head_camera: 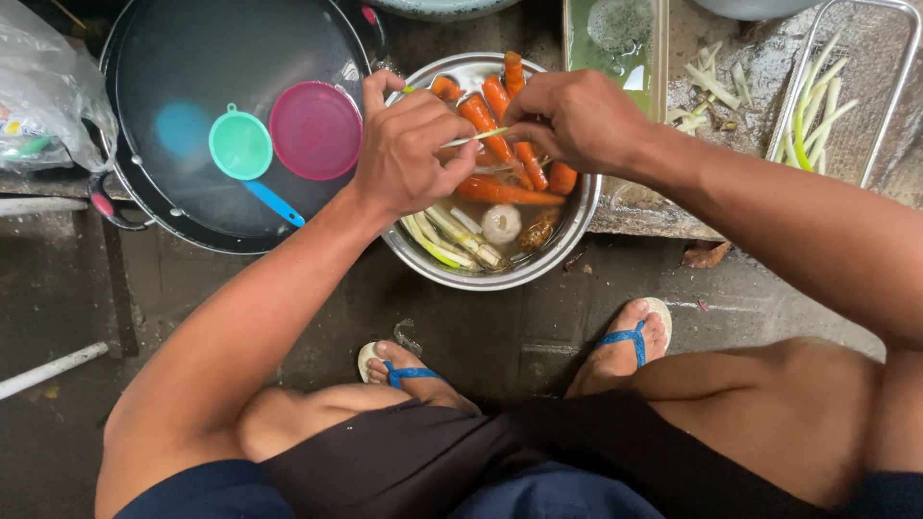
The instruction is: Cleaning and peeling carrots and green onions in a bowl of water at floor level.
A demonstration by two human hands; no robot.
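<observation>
Wet, dark concrete flooring is seen under a round steel bowl (567,235) filled with water, orange carrots (500,189) and pale lemongrass stalks (447,237). Above the bowl, a thin pale-green stalk strip (474,139) is pinched between the fingers of the left hand (413,154) and the closed fingertips of the right hand (572,120). To the left, a large black wok (163,58) is shown holding a teal plastic strainer (240,146) and a pink round lid (315,130). At far right, trimmed stalks (812,111) are laid in a wire basket (889,115).
</observation>
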